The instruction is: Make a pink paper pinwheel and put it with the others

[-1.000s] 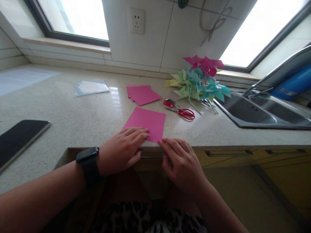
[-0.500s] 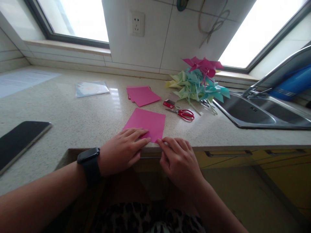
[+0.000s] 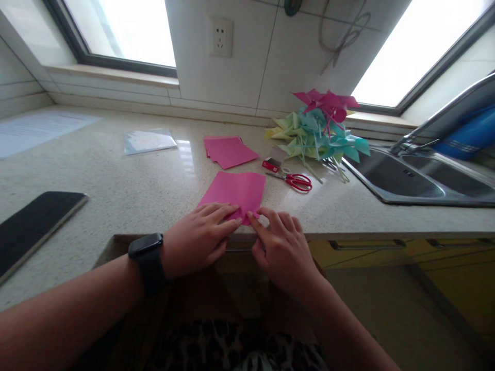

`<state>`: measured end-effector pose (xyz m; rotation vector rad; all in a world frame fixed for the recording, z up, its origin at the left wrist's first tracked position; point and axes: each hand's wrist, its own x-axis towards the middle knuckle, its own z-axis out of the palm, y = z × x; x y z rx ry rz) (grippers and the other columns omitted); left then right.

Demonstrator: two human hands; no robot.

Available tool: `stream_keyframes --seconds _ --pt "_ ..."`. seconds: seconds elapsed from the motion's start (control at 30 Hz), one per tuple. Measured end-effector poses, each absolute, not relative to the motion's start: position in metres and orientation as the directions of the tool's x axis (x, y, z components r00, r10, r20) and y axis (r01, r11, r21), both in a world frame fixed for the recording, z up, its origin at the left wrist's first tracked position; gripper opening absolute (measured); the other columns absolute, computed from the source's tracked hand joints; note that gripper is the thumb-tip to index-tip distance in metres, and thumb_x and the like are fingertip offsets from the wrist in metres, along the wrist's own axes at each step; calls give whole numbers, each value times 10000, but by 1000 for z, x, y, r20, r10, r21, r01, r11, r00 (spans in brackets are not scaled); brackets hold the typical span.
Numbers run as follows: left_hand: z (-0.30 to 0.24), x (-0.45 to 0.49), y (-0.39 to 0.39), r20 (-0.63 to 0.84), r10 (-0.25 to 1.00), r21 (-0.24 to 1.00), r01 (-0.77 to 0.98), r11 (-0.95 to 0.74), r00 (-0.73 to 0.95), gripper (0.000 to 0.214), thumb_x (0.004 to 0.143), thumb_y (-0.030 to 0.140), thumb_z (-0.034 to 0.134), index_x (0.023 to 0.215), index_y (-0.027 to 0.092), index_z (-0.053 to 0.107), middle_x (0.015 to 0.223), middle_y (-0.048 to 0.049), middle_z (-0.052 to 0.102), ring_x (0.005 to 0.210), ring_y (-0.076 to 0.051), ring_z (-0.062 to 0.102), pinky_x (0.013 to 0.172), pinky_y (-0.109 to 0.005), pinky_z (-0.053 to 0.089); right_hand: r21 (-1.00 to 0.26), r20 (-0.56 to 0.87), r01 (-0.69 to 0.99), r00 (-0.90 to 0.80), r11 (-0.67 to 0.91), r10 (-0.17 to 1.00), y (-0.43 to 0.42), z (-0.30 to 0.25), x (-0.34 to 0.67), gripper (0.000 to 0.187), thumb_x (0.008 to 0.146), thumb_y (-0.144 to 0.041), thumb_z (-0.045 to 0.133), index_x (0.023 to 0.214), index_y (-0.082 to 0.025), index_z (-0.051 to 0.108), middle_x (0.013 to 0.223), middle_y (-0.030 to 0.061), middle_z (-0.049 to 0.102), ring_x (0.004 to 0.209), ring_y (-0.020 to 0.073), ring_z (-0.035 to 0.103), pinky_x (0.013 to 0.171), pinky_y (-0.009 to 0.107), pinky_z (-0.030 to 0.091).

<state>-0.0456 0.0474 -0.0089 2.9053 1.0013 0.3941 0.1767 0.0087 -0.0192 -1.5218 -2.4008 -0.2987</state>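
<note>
A square pink sheet of paper (image 3: 237, 188) lies at the counter's front edge, its near edge buckled upward between my hands. My left hand (image 3: 201, 232), with a dark watch (image 3: 146, 246) on its wrist, holds the sheet's near left part down under its fingers. At the near right corner, my right hand (image 3: 284, 247) has its index fingertip on the lifted paper, the other fingers bent. Its thumb is tucked below, and whether it touches the paper is hidden. Beyond the sheet rests a small stack of pink paper (image 3: 232, 152).
Red-handled scissors (image 3: 297, 182) and a small red box (image 3: 270, 165) lie right of the paper. Behind them are piled paper pinwheels (image 3: 320, 129), beside a steel sink (image 3: 394, 178). Leftward are a clear packet (image 3: 150, 141), a phone (image 3: 38, 221) and a printed sheet (image 3: 42, 131).
The sheet's near edge, flat before, has buckled up between my hands. My right index finger has moved slightly up and left onto the paper. My left hand stays about where it was.
</note>
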Motion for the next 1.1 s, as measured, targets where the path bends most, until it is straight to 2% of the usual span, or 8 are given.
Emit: stream_keyframes --seconds 0.33,0.53,0.8,1.1 --pt "-10 -46 43 261 610 129 600 -790 748 557 881 196 581 1424 164 462 1446 -143 520 1342 -306 459 1150 -510 365 5 342 881 -446 473 827 6 -18 180 444 898 -190 544 1338 -179 607 1286 78 635 1048 297 515 925 497 408" --pt "-11 -46 44 233 591 126 579 -806 772 560 893 189 573 1441 213 463 1480 -117 499 1363 -289 452 1157 -489 361 -89 414 851 -442 518 796 -2 -18 183 365 923 -182 539 1272 -180 647 1176 75 680 1015 268 544 916 451 434" --pt "-11 -46 45 227 601 106 594 -798 766 528 899 195 568 1421 211 491 1475 -102 515 1349 -286 467 1148 -486 370 -123 469 850 -405 512 785 -9 -25 184 335 926 -158 546 1237 -188 669 1207 46 701 1008 260 562 915 451 436" --pt "-12 -46 43 250 602 99 599 -795 758 539 884 181 576 1416 209 493 1479 -99 519 1341 -290 483 1132 -482 395 -103 471 881 -366 462 802 -12 -30 179 377 906 -149 562 1269 -190 655 1230 71 677 1041 275 554 939 464 448"
